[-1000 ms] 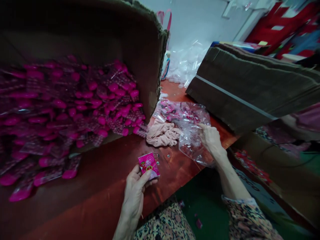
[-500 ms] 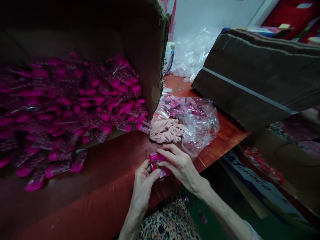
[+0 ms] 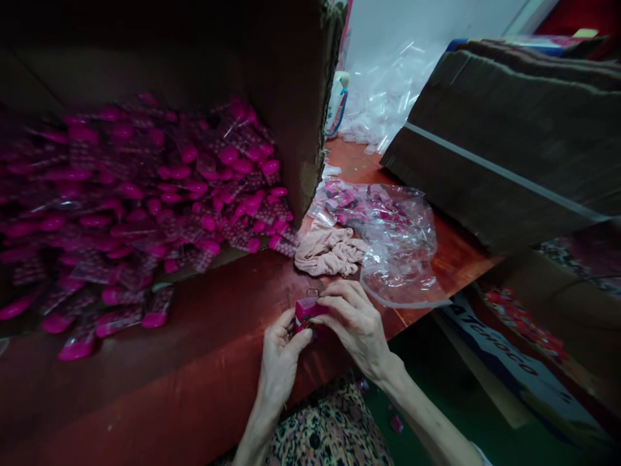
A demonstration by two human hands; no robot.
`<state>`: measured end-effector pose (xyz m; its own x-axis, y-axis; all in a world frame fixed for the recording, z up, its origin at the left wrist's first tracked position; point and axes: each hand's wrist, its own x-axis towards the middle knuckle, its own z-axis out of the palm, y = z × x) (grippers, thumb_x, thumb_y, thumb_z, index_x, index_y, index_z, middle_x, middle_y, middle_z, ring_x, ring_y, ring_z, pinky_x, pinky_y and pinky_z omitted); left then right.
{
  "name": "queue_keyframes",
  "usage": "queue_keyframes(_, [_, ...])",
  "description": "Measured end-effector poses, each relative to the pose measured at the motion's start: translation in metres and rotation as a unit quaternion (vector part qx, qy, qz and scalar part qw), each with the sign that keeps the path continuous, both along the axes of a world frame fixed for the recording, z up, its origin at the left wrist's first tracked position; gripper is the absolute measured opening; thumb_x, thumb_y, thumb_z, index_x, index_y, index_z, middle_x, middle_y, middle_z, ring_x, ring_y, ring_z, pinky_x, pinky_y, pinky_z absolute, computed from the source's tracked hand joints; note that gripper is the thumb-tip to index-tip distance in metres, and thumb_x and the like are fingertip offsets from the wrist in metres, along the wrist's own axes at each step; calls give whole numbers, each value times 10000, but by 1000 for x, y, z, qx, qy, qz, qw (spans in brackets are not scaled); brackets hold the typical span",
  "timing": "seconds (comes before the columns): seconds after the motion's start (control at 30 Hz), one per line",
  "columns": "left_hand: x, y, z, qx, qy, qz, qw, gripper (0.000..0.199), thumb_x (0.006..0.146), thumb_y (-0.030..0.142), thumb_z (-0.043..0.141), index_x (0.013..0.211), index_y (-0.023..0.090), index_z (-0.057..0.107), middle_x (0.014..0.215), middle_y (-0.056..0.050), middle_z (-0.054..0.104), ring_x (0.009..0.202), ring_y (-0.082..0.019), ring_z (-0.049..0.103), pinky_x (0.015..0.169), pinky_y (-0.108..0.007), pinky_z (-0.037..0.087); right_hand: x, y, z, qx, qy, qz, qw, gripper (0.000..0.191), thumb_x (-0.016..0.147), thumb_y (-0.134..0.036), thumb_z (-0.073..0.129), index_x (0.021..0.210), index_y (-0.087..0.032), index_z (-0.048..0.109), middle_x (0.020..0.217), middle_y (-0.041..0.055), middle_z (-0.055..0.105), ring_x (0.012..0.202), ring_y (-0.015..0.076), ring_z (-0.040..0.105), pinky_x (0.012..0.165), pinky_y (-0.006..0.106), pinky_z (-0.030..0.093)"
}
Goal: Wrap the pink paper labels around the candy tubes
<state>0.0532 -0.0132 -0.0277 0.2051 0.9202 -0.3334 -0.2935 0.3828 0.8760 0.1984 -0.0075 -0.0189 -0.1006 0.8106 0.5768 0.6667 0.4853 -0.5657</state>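
The left hand (image 3: 279,356) and right hand (image 3: 359,329), fingers curled nearly closed, pinch opposite sides of a small pink packet (image 3: 303,310) above the red table (image 3: 194,369); its handling appears unfinished. Beyond lie a crumpled cloth (image 3: 330,251) and a clear bag (image 3: 405,259) with pink pieces, apparently left over. Leftward, a carton (image 3: 303,142) holds many pink-ended packages (image 3: 194,188), seemingly already wrapped.

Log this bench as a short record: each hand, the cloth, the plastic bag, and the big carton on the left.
Left hand: holding a small pink packet
Right hand: fingers and thumb at the packet's right side
Cloth: crumpled, beyond the hands
Plastic bag: clear, right of the cloth
Carton: holds heaped pink-ended packs
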Motion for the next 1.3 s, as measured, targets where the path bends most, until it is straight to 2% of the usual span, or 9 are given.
queue_keyframes(0.27, [4, -3, -3, -40, -38, 9, 998, 319, 662, 154, 660, 980, 141, 669, 964, -68, 700, 819, -185, 625, 702, -262, 499, -12, -6, -15, 80, 3, -45, 996, 188, 783, -66, 605, 861, -234, 636, 757, 34, 646, 745, 191, 585, 681, 369, 523])
queue_keyframes(0.43, [9, -5, -3, -71, -65, 8, 995, 307, 662, 156, 672, 969, 139, 666, 898, -62, 704, 761, -163, 629, 684, -243, 495, -14, -12, -25, 69, 11, -104, 992, 179, 782, -71, 588, 841, -236, 622, 900, 77, 639, 893, 249, 554, 763, 439, 476])
queue_keyframes(0.53, [8, -3, -6, -117, -102, -1, 988, 304, 654, 205, 700, 949, 144, 661, 864, -60, 696, 709, -156, 628, 642, -249, 498, -15, -14, -29, 30, 28, -102, 994, 140, 800, -98, 562, 771, -232, 595, 856, 64, 649, 830, 229, 570, 763, 419, 476])
queue_keyframes(0.63, [5, 1, -12, -152, -113, -5, 982, 320, 632, 239, 727, 926, 136, 655, 831, -59, 681, 661, -140, 615, 601, -246, 501, -15, -13, -31, -25, 48, -76, 996, 157, 841, -122, 500, 728, -216, 553, 735, 43, 636, 693, 186, 580, 669, 349, 496])
queue_keyframes(0.8, [4, 4, -18, -149, -103, -21, 983, 314, 660, 296, 713, 907, 119, 635, 733, -52, 666, 582, -124, 587, 564, -242, 491, -6, -14, -25, -151, 93, -64, 982, 159, 841, -136, 486, 959, -184, 581, 859, 73, 644, 760, 192, 618, 679, 317, 510])
queue_keyframes(0.87, [6, 4, -18, -143, -103, -21, 984, 344, 649, 311, 721, 921, 121, 633, 748, -62, 677, 586, -127, 591, 565, -238, 482, -1, -16, -20, -197, 113, -51, 972, 141, 817, -146, 523, 915, -192, 613, 820, 49, 646, 737, 187, 624, 664, 300, 509])
queue_keyframes(1.03, [13, 4, -16, -129, -74, -16, 989, 347, 652, 365, 708, 884, 115, 645, 757, -75, 683, 604, -134, 594, 601, -254, 484, 5, -18, -17, -285, 184, -65, 938, 76, 806, -201, 554, 768, -182, 617, 713, 8, 634, 642, 156, 594, 582, 255, 482])
queue_keyframes(1.2, [12, 9, -20, -85, 2, 16, 996, 317, 701, 409, 646, 835, 123, 630, 697, -49, 664, 583, -144, 589, 563, -250, 477, 19, -26, -14, -331, 267, -70, 902, 175, 795, -336, 592, 755, -166, 601, 641, -14, 611, 548, 119, 555, 517, 221, 460])
queue_keyframes(1.3, [13, 15, -24, -43, 86, 36, 995, 314, 712, 396, 636, 899, 145, 613, 671, -17, 638, 500, -134, 564, 486, -230, 448, 40, -42, -2, -354, 357, -102, 858, 228, 738, -389, 657, 765, -170, 600, 634, -10, 617, 507, 112, 545, 486, 219, 452])
